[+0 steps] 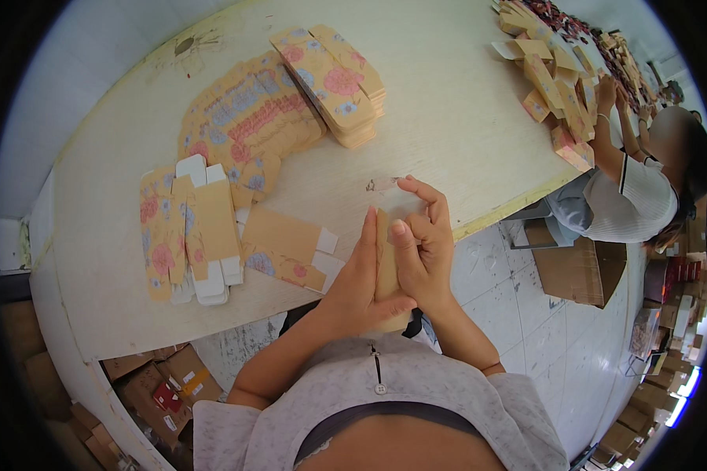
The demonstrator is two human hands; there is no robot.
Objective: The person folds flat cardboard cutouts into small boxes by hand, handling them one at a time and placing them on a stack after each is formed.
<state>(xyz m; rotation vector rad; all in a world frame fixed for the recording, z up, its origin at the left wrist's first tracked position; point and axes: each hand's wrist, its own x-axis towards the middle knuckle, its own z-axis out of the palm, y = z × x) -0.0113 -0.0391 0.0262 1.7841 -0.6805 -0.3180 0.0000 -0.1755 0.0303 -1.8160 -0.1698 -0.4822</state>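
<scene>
Between my two hands, close to my body, stands a narrow tan cardboard carton (387, 277). My left hand (359, 285) lies flat along its left side, with the thumb crossing the near face. On the other side, my right hand (427, 253) presses against the carton, its thumb raised and its index finger curved forward. Beyond that index fingertip is a small pale patch with dark marks (383, 185); I cannot tell whether it lies on the table. Left of my hands rests a flattened floral carton with white flaps (283, 235).
A pile of flat floral cartons (206, 235) lies at the left, beside a fanned row (247, 118) and a neat stack (336, 82). Far right, a person (630, 182) reaches towards heaped cartons (557, 88). The table's edge (506, 206) runs to my right; a large cardboard box (571, 265) stands below.
</scene>
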